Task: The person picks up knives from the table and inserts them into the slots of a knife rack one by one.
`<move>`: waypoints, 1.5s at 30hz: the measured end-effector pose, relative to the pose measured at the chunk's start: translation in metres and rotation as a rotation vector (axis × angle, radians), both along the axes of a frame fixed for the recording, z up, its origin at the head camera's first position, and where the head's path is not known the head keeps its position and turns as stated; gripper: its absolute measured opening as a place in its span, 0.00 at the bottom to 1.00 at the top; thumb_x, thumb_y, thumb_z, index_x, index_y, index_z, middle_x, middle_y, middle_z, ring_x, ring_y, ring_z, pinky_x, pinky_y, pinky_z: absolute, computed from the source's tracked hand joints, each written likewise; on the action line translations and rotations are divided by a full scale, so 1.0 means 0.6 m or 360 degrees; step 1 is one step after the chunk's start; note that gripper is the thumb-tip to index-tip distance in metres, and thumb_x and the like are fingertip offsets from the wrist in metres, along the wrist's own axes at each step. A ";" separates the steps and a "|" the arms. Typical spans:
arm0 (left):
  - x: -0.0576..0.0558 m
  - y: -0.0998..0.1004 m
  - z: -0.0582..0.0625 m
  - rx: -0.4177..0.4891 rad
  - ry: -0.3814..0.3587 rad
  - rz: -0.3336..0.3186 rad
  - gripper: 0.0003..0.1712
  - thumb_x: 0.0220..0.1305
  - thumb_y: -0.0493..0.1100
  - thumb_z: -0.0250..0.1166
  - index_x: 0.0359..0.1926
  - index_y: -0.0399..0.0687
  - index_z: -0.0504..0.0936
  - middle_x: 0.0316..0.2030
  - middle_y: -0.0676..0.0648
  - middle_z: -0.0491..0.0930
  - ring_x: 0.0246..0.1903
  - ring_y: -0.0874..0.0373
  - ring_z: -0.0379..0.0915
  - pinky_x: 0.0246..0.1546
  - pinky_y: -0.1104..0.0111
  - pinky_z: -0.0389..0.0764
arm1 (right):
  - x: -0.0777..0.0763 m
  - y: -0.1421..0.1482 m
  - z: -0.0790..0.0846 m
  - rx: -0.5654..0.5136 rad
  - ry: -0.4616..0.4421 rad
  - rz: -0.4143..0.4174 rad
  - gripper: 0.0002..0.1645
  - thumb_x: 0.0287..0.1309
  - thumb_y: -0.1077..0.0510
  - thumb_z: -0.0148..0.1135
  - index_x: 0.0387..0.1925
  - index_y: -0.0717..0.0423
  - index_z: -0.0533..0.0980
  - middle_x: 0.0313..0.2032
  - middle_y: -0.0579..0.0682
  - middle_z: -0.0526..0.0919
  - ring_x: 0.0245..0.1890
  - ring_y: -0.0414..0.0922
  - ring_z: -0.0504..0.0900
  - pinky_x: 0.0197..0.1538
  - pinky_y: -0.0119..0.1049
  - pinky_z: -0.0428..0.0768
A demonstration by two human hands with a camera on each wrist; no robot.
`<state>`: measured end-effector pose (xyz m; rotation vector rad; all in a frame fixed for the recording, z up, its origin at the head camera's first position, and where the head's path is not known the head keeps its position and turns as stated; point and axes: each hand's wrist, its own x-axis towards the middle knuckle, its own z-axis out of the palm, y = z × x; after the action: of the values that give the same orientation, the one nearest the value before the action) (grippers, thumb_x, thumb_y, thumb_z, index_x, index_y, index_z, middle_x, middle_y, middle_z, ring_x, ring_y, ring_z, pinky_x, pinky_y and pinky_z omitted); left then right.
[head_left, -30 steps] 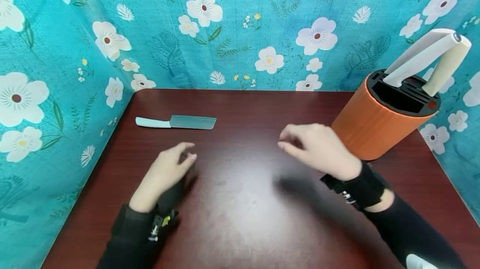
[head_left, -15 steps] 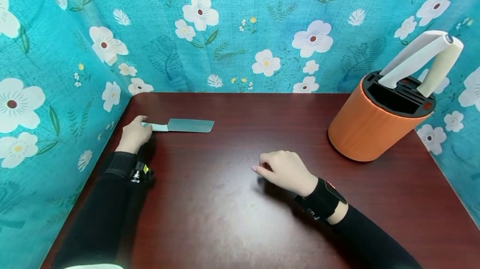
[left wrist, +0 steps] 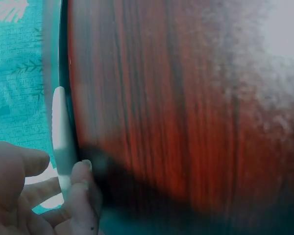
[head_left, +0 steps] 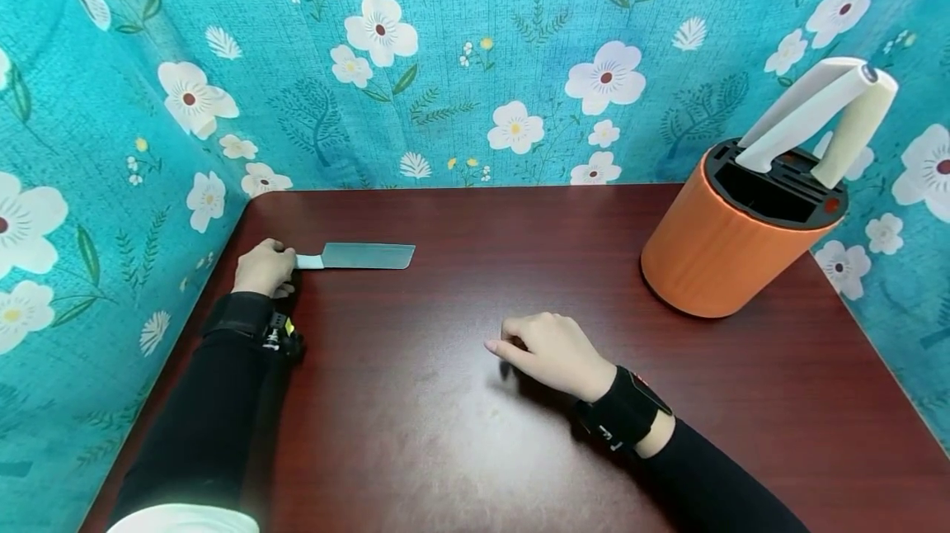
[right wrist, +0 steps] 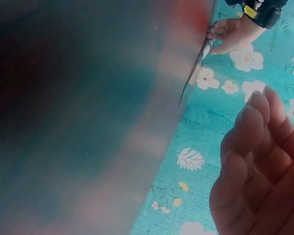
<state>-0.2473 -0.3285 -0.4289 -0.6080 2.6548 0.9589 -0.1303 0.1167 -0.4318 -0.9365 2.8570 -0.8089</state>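
Note:
A cleaver (head_left: 368, 256) with a broad greyish-green blade and a pale handle lies near the table's far left. My left hand (head_left: 265, 268) is at the handle end and grips it, covering the rear part. From the left wrist, the pale handle (left wrist: 62, 132) runs between the thumb and the curled fingers of my left hand (left wrist: 63, 200). My right hand (head_left: 552, 353) hovers over the middle of the table with loosely bent fingers and nothing in them. In the right wrist view those fingers (right wrist: 235, 171) are bent, apart from any object.
An orange cylindrical knife block (head_left: 731, 252) with a black top stands at the right rear. Several white and cream handles (head_left: 809, 122) stick up from its slots. A blue floral cloth (head_left: 445, 63) rises along the back and sides of the dark red table (head_left: 416, 401).
My left hand has moved left and away from me onto the cleaver's handle and now grips it. My right hand has drawn left and nearer to me, away from the knife block.

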 end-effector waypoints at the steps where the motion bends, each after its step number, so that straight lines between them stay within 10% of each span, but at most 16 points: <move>1: 0.000 0.000 -0.001 0.0015 0.0007 0.0021 0.34 0.80 0.50 0.41 0.76 0.33 0.54 0.48 0.28 0.73 0.26 0.55 0.82 0.33 0.62 0.87 | 0.000 -0.001 -0.001 -0.0009 -0.0006 0.0001 0.21 0.70 0.40 0.57 0.21 0.41 0.73 0.15 0.33 0.70 0.17 0.29 0.64 0.21 0.25 0.63; 15: 0.002 -0.002 -0.015 -0.0084 0.0267 0.0168 0.26 0.77 0.52 0.50 0.60 0.33 0.70 0.29 0.41 0.78 0.16 0.61 0.80 0.23 0.64 0.85 | 0.001 -0.001 -0.007 -0.0092 -0.0039 0.0033 0.21 0.71 0.39 0.55 0.22 0.41 0.75 0.16 0.33 0.71 0.17 0.29 0.65 0.23 0.25 0.65; 26: -0.009 0.007 0.000 0.0188 0.0393 0.0318 0.30 0.77 0.51 0.49 0.72 0.39 0.61 0.66 0.24 0.63 0.16 0.67 0.80 0.31 0.62 0.89 | 0.002 0.001 -0.009 -0.0185 -0.0096 -0.0040 0.21 0.72 0.43 0.57 0.22 0.44 0.72 0.15 0.35 0.60 0.16 0.30 0.57 0.23 0.25 0.57; 35: -0.014 0.034 0.028 0.0337 0.0545 0.0434 0.24 0.77 0.51 0.51 0.67 0.47 0.63 0.48 0.40 0.69 0.24 0.65 0.82 0.39 0.64 0.89 | 0.001 0.001 -0.009 -0.0242 -0.0156 -0.0084 0.22 0.72 0.43 0.56 0.22 0.45 0.72 0.15 0.36 0.57 0.16 0.31 0.55 0.23 0.25 0.56; 45: -0.014 0.073 0.060 0.0458 0.0751 0.0501 0.18 0.77 0.49 0.53 0.62 0.54 0.67 0.43 0.47 0.66 0.23 0.65 0.79 0.28 0.76 0.83 | 0.001 0.001 -0.012 -0.0271 -0.0140 -0.0074 0.22 0.72 0.44 0.57 0.21 0.46 0.70 0.15 0.36 0.55 0.16 0.30 0.53 0.24 0.25 0.54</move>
<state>-0.2559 -0.2844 -0.3929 -0.8309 2.7682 1.7280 -0.1298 0.1174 -0.4387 -0.8296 2.7792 -1.0838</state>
